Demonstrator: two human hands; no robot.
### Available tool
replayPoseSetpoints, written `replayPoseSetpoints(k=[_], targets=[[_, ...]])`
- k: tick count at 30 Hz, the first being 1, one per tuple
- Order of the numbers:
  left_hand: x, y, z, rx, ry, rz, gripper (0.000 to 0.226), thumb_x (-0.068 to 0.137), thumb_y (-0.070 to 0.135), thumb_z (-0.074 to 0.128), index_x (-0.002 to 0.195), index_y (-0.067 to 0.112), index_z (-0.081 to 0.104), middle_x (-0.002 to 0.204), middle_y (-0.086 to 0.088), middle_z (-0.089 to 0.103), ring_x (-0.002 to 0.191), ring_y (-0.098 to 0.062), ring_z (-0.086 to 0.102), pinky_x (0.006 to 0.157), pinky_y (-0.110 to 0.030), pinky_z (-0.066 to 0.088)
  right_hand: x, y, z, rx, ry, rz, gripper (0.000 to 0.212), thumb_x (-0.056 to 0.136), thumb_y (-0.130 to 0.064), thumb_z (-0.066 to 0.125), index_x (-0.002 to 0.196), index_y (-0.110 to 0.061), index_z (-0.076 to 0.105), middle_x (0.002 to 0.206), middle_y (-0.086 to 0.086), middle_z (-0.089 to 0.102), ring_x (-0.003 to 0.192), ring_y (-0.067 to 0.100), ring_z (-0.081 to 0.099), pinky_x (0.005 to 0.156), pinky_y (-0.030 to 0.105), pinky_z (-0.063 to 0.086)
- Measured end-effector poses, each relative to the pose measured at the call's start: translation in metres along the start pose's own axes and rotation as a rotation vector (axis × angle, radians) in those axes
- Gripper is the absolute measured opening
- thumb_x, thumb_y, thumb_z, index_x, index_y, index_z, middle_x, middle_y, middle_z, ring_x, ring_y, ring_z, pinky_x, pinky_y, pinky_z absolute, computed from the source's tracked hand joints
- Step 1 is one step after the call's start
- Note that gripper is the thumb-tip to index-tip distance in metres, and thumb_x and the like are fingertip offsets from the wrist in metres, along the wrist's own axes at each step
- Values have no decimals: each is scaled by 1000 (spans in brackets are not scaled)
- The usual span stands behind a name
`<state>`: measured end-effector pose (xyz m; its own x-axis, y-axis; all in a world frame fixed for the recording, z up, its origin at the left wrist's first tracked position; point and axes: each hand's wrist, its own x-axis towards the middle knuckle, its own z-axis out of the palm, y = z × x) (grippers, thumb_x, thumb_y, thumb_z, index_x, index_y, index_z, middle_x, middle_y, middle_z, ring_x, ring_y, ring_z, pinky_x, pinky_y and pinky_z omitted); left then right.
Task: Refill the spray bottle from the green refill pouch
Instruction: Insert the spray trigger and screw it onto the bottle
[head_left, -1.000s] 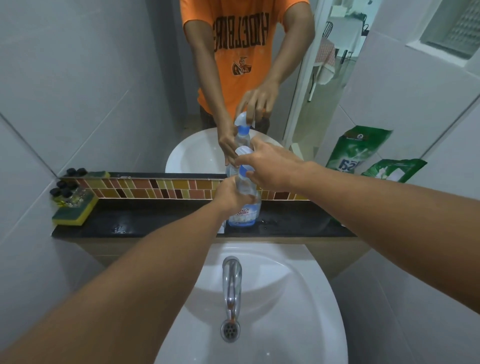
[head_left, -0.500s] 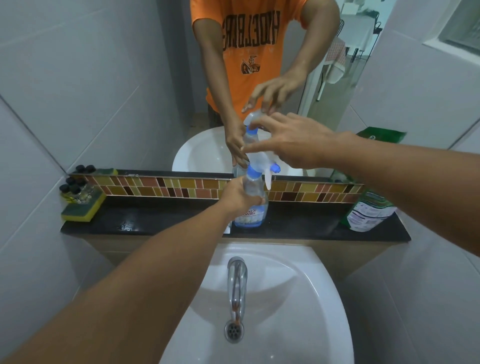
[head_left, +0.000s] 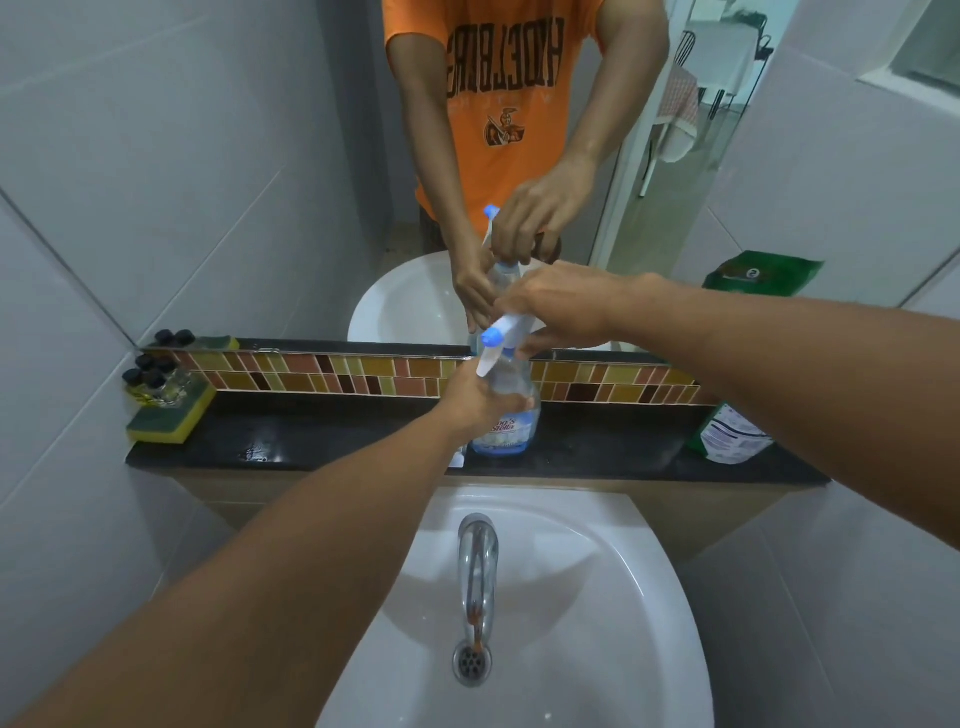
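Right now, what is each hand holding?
Left hand: closed around the spray bottle.
Right hand: closed on the spray head.

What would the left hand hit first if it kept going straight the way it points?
The left hand already grips the spray bottle standing on the dark ledge. Straight beyond the bottle, it would probably meet the mosaic tile strip under the mirror; depth is uncertain.

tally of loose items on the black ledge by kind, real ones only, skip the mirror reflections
Spray bottle: 1, held by both hands
Green refill pouch: 1, partly hidden behind the right arm
Sponge: 1
Small black-capped bottles on the sponge: about 4, too small to count surely
Total: about 7
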<state>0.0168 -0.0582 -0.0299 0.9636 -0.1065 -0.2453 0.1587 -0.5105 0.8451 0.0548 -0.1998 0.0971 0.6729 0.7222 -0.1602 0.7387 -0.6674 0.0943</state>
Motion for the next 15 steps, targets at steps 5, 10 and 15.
replayPoseSetpoints(k=[5,10,15], targets=[[0,-1,0,-2,-12,14,56,78,29,84,126,19,57,121,-4,64,115,-25,59,98,-43,49,8,2,13,88,20,118,38,87,-51,72,108,-22,61,80,-8,56,68,7,53,56,25,33],[1,-1,1,-9,-5,-10,58,76,31,85,127,24,57,124,-3,64,118,-26,58,101,-51,48,10,1,17,85,63,212,45,82,-63,71,96,-22,62,76,-6,57,65,9,54,52,29,35],[1,-2,2,-25,18,-35,59,75,33,86,125,24,57,124,-2,65,118,-26,59,101,-50,49,15,-9,22,95,107,364,53,78,-66,72,100,-18,63,77,-3,56,65,10,53,53,29,40]])
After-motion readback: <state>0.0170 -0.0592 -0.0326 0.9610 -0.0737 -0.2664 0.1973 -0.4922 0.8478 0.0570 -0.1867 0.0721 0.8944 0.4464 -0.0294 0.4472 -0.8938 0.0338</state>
